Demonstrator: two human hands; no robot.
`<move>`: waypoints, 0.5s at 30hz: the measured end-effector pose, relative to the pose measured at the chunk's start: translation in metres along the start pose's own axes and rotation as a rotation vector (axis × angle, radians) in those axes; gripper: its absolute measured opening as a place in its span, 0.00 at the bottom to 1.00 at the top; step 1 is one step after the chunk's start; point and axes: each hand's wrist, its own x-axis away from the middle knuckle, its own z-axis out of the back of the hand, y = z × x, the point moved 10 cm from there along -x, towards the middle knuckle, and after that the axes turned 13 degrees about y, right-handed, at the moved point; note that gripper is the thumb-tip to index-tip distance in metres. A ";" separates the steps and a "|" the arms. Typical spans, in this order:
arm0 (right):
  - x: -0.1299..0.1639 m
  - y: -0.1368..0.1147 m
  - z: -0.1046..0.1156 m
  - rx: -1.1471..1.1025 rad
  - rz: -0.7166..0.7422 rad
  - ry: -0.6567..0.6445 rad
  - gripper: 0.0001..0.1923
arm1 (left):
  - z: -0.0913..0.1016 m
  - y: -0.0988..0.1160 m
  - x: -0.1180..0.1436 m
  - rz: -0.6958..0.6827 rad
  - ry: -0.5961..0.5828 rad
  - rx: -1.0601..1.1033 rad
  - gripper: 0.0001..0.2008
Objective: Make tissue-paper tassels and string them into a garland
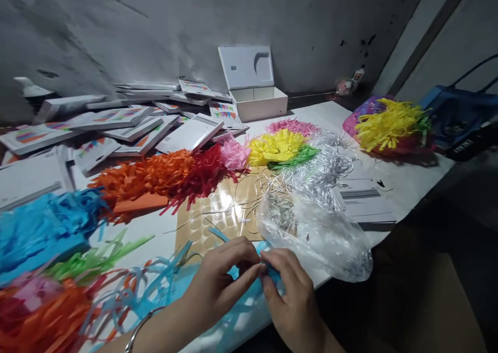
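Close to the table's front edge, my left hand (227, 278) and my right hand (290, 291) meet with thumbs and fingertips pinched together. Between them is a light blue tissue paper tassel (274, 274), its cut strips hanging below. My fingers cover the part being pinched. Just beyond lies a brown sheet of round adhesive dots (202, 228) with thin cords (249, 200) across it. A clear plastic bag (330, 239) rests right of my hands. Loose blue strips (155, 285) lie by my left forearm.
Tissue fringe bundles in orange (148, 174), blue (42, 226), yellow (278, 145) and other colours cover the table. Silver strands (322, 161) lie to the right. Several flat printed boxes (120, 117) are piled behind, beside an open white box (259, 107). A blue bag (459, 109) is at far right.
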 end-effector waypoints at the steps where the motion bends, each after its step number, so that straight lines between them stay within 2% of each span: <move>1: 0.003 0.004 -0.005 0.008 -0.029 -0.037 0.12 | -0.001 -0.001 -0.001 0.003 0.001 -0.008 0.08; 6: 0.011 0.010 -0.005 0.040 -0.093 -0.184 0.17 | -0.017 -0.007 -0.020 0.013 -0.088 0.069 0.09; 9: -0.002 0.003 0.019 -0.101 -0.123 -0.222 0.22 | -0.043 -0.013 -0.033 -0.073 -0.176 -0.045 0.09; 10: -0.010 0.007 0.031 -0.132 -0.160 -0.191 0.22 | -0.057 -0.014 -0.032 -0.136 -0.242 -0.107 0.11; 12: -0.025 0.029 0.058 -0.077 -0.274 -0.082 0.20 | -0.091 -0.014 -0.018 -0.291 -0.448 -0.180 0.11; 13: -0.029 0.044 0.068 0.009 -0.325 -0.044 0.19 | -0.105 -0.014 -0.006 -0.359 -0.559 -0.184 0.08; 15: -0.027 0.076 0.075 0.210 -0.387 -0.059 0.18 | -0.122 -0.017 0.013 -0.414 -0.721 -0.159 0.05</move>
